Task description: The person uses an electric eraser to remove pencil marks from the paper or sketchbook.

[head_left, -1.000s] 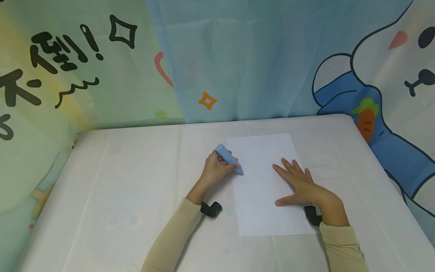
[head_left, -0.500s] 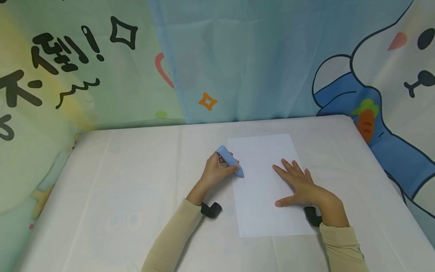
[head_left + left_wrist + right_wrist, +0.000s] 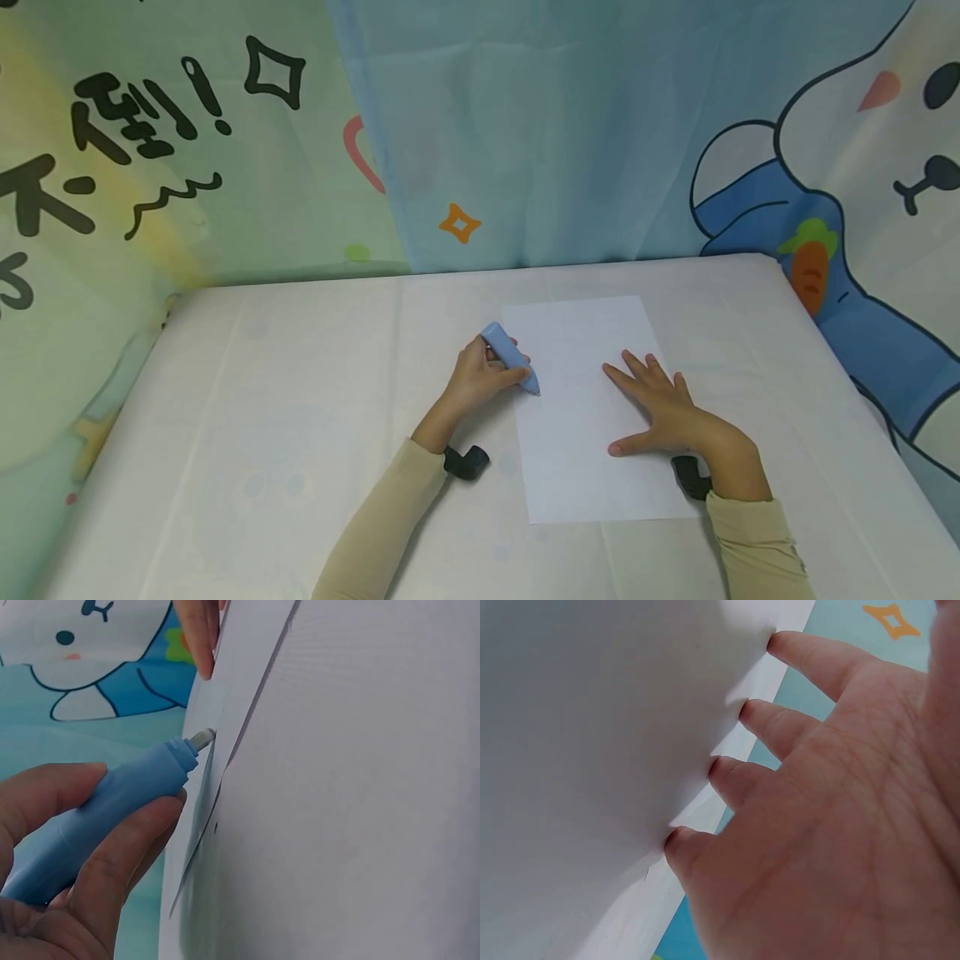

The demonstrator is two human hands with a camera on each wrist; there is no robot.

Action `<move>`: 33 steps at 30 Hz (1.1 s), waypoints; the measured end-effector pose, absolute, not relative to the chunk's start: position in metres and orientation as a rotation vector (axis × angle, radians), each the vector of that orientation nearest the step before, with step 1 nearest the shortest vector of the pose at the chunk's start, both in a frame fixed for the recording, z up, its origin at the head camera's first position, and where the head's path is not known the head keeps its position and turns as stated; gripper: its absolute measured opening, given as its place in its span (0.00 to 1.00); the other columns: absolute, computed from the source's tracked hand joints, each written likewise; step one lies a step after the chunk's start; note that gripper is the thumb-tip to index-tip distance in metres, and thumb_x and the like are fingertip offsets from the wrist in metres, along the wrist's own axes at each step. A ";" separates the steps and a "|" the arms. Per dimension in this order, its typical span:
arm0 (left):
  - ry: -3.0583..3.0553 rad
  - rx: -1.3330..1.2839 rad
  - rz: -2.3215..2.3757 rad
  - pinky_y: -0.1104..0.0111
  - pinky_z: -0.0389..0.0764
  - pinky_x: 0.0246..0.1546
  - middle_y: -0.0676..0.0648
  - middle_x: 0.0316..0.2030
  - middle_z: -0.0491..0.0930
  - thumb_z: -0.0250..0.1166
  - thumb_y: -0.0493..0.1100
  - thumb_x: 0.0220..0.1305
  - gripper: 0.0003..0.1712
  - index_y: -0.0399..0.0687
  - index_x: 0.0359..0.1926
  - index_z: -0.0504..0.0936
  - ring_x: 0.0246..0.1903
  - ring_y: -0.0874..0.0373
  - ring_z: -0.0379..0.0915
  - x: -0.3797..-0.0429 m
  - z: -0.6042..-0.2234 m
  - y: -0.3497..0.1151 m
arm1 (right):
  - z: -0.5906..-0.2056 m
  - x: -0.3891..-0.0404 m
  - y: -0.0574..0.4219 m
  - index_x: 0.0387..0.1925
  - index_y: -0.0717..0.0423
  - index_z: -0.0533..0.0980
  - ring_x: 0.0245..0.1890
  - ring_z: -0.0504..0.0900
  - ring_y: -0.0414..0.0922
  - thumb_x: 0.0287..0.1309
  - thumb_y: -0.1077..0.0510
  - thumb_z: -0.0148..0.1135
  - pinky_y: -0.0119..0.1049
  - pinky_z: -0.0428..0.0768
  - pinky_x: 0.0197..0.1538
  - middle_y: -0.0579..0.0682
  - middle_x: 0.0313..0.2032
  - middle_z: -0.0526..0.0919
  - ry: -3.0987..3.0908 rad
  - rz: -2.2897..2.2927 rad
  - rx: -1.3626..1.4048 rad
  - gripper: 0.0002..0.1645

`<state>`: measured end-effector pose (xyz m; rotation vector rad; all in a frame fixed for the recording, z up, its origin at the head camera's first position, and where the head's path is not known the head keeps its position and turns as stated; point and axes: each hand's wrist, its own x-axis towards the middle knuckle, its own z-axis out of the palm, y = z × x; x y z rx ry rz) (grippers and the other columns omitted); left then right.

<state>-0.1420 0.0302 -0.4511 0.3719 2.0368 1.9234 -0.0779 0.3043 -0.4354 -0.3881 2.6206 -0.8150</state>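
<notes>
In the head view a sheet of white paper (image 3: 570, 467) lies on the white-covered table. My left hand (image 3: 474, 382), at its left edge, grips a thick light-blue electric eraser (image 3: 504, 343) between thumb and fingers. The left wrist view shows the eraser's blue body (image 3: 127, 791) slanting, its small whitish tip (image 3: 202, 739) right at the paper. My right hand (image 3: 663, 408) rests on the right half of the sheet, fingers spread. Seen from the right wrist, its fingertips (image 3: 676, 838) press on the paper. No marks on the paper show clearly.
White cloth (image 3: 300, 417) covers the table around the paper. A printed curtain (image 3: 525, 150) hangs along the far and side edges. Black wrist cameras (image 3: 467, 463) sit at both cuffs, close over the table.
The left hand has brought the electric eraser's tip slightly toward the near side and a little right along the paper. The right hand has stayed in place.
</notes>
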 end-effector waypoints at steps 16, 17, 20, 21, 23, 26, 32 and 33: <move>2.047 0.405 1.923 0.66 0.87 0.39 0.28 0.46 0.81 0.67 0.28 0.58 0.26 0.26 0.55 0.68 0.44 0.40 0.83 -0.142 -0.450 0.030 | -0.434 -0.077 0.304 0.73 0.61 0.53 0.72 0.28 0.70 0.35 0.45 0.81 0.73 0.24 0.65 0.70 0.74 0.39 2.617 -0.816 -0.384 0.68; 2.054 0.403 1.925 0.66 0.87 0.39 0.28 0.46 0.82 0.67 0.28 0.57 0.26 0.26 0.55 0.68 0.44 0.40 0.83 -0.142 -0.450 0.030 | -0.434 -0.077 0.304 0.73 0.61 0.53 0.72 0.28 0.70 0.35 0.45 0.81 0.73 0.24 0.65 0.70 0.74 0.39 2.616 -0.816 -0.383 0.68; 2.068 0.396 1.937 0.66 0.87 0.38 0.28 0.46 0.82 0.67 0.28 0.57 0.25 0.26 0.54 0.68 0.44 0.40 0.83 -0.142 -0.451 0.030 | -0.434 -0.078 0.304 0.73 0.61 0.53 0.72 0.28 0.70 0.35 0.45 0.81 0.73 0.24 0.66 0.70 0.74 0.39 2.616 -0.813 -0.380 0.68; 2.072 0.394 1.940 0.66 0.87 0.38 0.28 0.46 0.82 0.68 0.28 0.57 0.25 0.26 0.54 0.68 0.44 0.40 0.83 -0.142 -0.451 0.030 | -0.434 -0.078 0.304 0.73 0.61 0.53 0.72 0.28 0.70 0.35 0.45 0.81 0.73 0.24 0.66 0.70 0.74 0.39 2.616 -0.814 -0.379 0.68; 2.076 0.380 1.949 0.66 0.87 0.38 0.28 0.46 0.82 0.68 0.28 0.57 0.25 0.26 0.53 0.69 0.45 0.40 0.83 -0.143 -0.452 0.031 | -0.434 -0.078 0.304 0.73 0.62 0.53 0.72 0.28 0.70 0.35 0.45 0.81 0.73 0.23 0.66 0.70 0.74 0.39 2.613 -0.818 -0.378 0.68; 2.079 0.348 1.962 0.65 0.87 0.39 0.29 0.46 0.81 0.68 0.27 0.57 0.24 0.25 0.53 0.69 0.46 0.40 0.82 -0.144 -0.452 0.032 | -0.433 -0.078 0.303 0.73 0.62 0.53 0.72 0.28 0.70 0.35 0.44 0.81 0.73 0.23 0.66 0.70 0.74 0.39 2.610 -0.823 -0.380 0.68; 2.085 0.319 1.968 0.65 0.87 0.39 0.28 0.46 0.81 0.68 0.27 0.57 0.25 0.25 0.53 0.69 0.46 0.39 0.82 -0.144 -0.451 0.032 | -0.434 -0.078 0.303 0.73 0.62 0.53 0.72 0.28 0.70 0.35 0.45 0.81 0.73 0.24 0.66 0.70 0.74 0.39 2.613 -0.817 -0.381 0.68; 2.084 0.327 1.963 0.65 0.87 0.39 0.28 0.46 0.81 0.68 0.27 0.57 0.25 0.25 0.53 0.69 0.46 0.39 0.82 -0.143 -0.451 0.032 | -0.434 -0.078 0.303 0.73 0.62 0.53 0.72 0.28 0.70 0.35 0.44 0.81 0.73 0.23 0.66 0.70 0.74 0.39 2.614 -0.815 -0.379 0.68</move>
